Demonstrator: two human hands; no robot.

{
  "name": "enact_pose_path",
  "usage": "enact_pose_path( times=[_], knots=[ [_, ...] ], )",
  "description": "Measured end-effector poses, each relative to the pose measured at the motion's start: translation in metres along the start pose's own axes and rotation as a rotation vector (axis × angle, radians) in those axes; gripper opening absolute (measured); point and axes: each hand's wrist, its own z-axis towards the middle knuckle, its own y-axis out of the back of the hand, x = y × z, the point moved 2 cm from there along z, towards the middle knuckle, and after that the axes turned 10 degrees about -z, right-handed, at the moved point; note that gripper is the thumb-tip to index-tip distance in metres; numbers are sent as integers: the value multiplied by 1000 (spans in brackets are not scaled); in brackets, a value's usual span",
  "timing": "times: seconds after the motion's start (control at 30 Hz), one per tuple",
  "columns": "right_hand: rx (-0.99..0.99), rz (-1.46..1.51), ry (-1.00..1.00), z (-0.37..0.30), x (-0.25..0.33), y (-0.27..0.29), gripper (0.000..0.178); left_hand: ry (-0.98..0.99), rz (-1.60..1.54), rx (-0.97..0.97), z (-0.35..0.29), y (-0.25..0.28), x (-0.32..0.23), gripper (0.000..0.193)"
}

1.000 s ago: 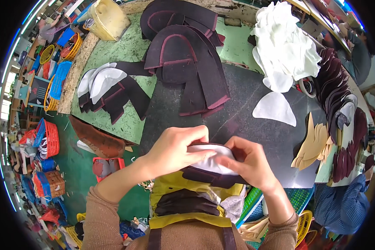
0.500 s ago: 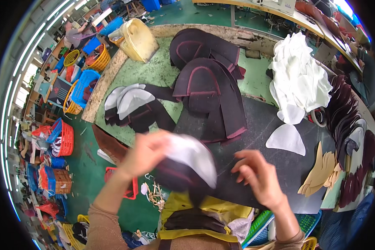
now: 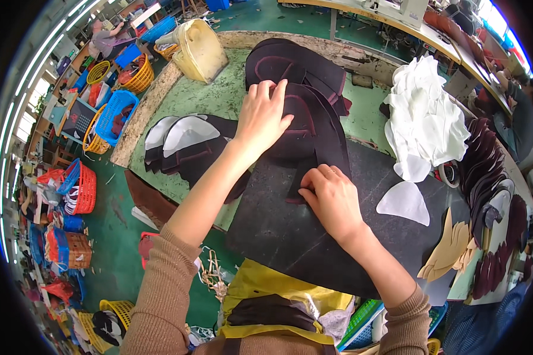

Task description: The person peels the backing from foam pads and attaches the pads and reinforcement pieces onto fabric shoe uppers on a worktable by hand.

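Observation:
A stack of dark cut pieces with maroon edging [image 3: 299, 109] lies mid-table, looking like shoe-upper parts. My left hand [image 3: 260, 121] rests over its left side, fingers bent at the upper edge and thumb spread away from them. Lower down, my right hand [image 3: 333, 201] pinches the bottom end of a dark piece [image 3: 295, 188] between thumb and fingers. To the left sits a pile of dark pieces topped with white curved patches [image 3: 189, 134], partly covered by my left forearm. A single white patch [image 3: 404, 203] lies flat on the black sheet [image 3: 278, 236], right of my right hand.
A heap of white patches [image 3: 423, 118] stands at the right rear. Tan pieces [image 3: 447, 248] and rows of maroon pieces [image 3: 485, 171] line the right edge. A cream bucket [image 3: 201, 50] occupies the far left corner. Baskets [image 3: 118, 115] stand on the floor beyond the table's left side.
My left hand has let go of the dark piece with a white patch and moved up and right to the middle stack. My right hand has moved up and left and closed on a dark piece.

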Motion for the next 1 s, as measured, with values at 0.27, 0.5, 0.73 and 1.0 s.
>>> enact_pose_path(
  times=[0.27,0.5,0.73,1.0],
  knots=[
    [526,469,347,-51,41,16,7,-33,-9,-98,-1,-11,4,39],
    [77,472,-213,-42,-7,75,22,-234,-251,-304,15,28,-10,6],
    [-245,362,-254,-32,-9,127,21,10,-1100,-12,-22,56,-148,6],
    [316,1569,-755,-116,-46,86,24,715,-1621,473,-102,-20,-159,26]
  ],
)
